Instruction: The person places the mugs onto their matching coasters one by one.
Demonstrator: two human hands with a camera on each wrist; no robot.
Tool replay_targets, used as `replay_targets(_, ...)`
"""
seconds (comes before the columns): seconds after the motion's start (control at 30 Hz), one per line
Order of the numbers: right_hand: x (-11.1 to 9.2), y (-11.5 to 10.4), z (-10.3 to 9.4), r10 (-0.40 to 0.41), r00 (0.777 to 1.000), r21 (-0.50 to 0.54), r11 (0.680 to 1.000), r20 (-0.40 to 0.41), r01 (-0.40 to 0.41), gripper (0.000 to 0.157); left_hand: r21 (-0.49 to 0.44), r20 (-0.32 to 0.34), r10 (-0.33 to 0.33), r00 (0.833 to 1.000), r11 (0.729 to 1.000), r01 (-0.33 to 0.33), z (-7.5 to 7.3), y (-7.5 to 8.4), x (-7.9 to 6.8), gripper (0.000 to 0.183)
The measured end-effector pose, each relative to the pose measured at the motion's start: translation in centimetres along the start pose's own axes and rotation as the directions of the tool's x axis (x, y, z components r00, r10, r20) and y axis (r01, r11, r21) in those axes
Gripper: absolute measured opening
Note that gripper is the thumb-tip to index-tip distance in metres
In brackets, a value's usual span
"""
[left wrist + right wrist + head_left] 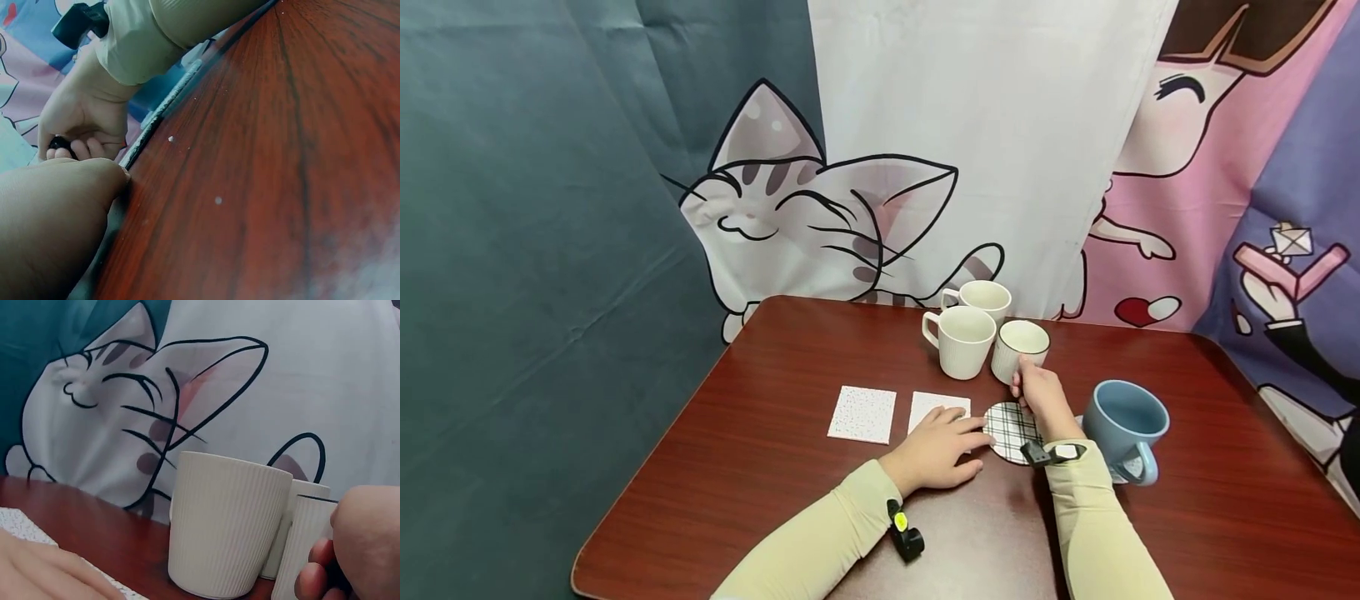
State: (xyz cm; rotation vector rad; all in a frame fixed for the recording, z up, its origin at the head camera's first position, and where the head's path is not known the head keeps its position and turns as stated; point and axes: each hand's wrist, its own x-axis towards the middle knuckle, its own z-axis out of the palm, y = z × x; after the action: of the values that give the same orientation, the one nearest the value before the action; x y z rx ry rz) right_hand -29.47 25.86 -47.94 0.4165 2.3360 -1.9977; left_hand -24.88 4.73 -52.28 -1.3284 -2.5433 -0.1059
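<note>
My right hand point(1041, 393) grips the dark handle of a white ribbed mug with a dark rim point(1011, 354); its curled fingers also show in the left wrist view. The mug's base is partly hidden, so I cannot tell whether it touches the table. Below that hand lies a round plaid coaster point(1011, 432). Fingers spread, my left hand point(936, 450) lies over part of a white square coaster point(928, 404), its fingertips at the round coaster's left edge. Two plain white ribbed mugs, a nearer one point(225, 531) and a farther one point(988, 296), stand beside the gripped mug.
A blue mug point(1123, 421) stands to the right of my right forearm, on a coaster mostly hidden beneath it. Farther left lies a speckled square coaster point(862, 414). The brown wooden table point(737, 467) meets a printed cloth backdrop point(1037, 125) at its far edge.
</note>
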Motion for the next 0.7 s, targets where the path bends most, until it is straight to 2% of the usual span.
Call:
replay_targets(0.13,0.0,-0.3,-0.1,0.014,0.996,0.123,0.992,0.087,-0.025,0.047,-0.004,0.006,-0.005,1.000,1.000,0.005,-0.1,-0.1,0.0,0.039)
replay_targets(0.23,-0.1,-0.5,-0.2,0.009,0.993,0.202,0.979,0.116,-0.033,0.045,-0.001,-0.002,0.001,1.000,1.000,-0.001,-0.2,-0.2,0.1,0.039)
replay_targets(0.37,0.0,-0.6,-0.5,0.002,0.984,0.239,0.970,0.176,-0.045,0.047,0.007,-0.007,0.006,1.000,1.000,-0.006,-0.3,-0.3,0.2,0.039)
replay_targets(0.53,-0.6,-1.3,-0.9,0.004,0.962,0.250,0.965,0.271,-0.075,0.057,0.008,-0.004,0.007,1.000,1.000,-0.007,-0.1,-0.1,0.2,0.039)
replay_targets(0.7,-0.6,-0.9,-1.5,-0.060,0.920,0.314,0.947,0.388,-0.071,0.060,0.010,0.003,0.004,1.000,1.000,-0.004,0.1,0.0,0.2,0.040)
